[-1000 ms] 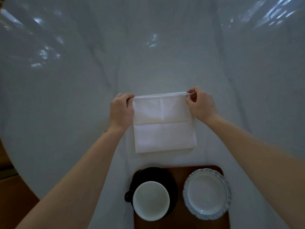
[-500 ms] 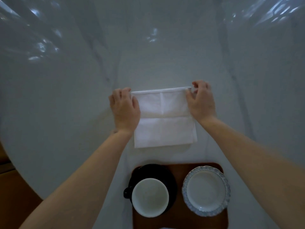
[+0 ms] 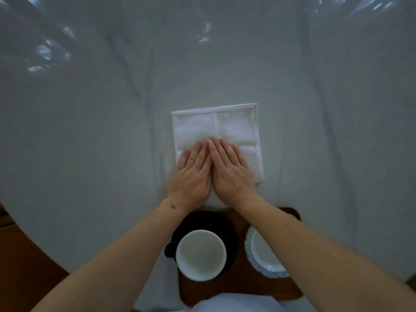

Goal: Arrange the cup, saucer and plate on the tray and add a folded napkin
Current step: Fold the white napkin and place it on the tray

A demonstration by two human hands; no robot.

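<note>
A white folded napkin [image 3: 234, 127] lies flat on the marble table, just beyond the wooden tray [image 3: 243, 287]. My left hand [image 3: 192, 174] and my right hand [image 3: 229, 170] rest side by side on its near half, palms down, fingers straight and held together, pressing it flat. On the tray a white cup [image 3: 200, 255] with a black outside stands on a black saucer [image 3: 231, 230] at the left. A white plate [image 3: 261, 255] with a blue patterned rim sits at the right, partly hidden by my right forearm.
The white marble table [image 3: 90, 131] stretches wide around the napkin, its curved edge at the lower left. Brown wooden floor [image 3: 24, 262] shows beyond that edge. A pale cloth [image 3: 236, 304] overlaps the tray's near rim.
Both hands let go of the napkin's far corners and came back to its near half, now lying flat on it. The far edge rests down on the table.
</note>
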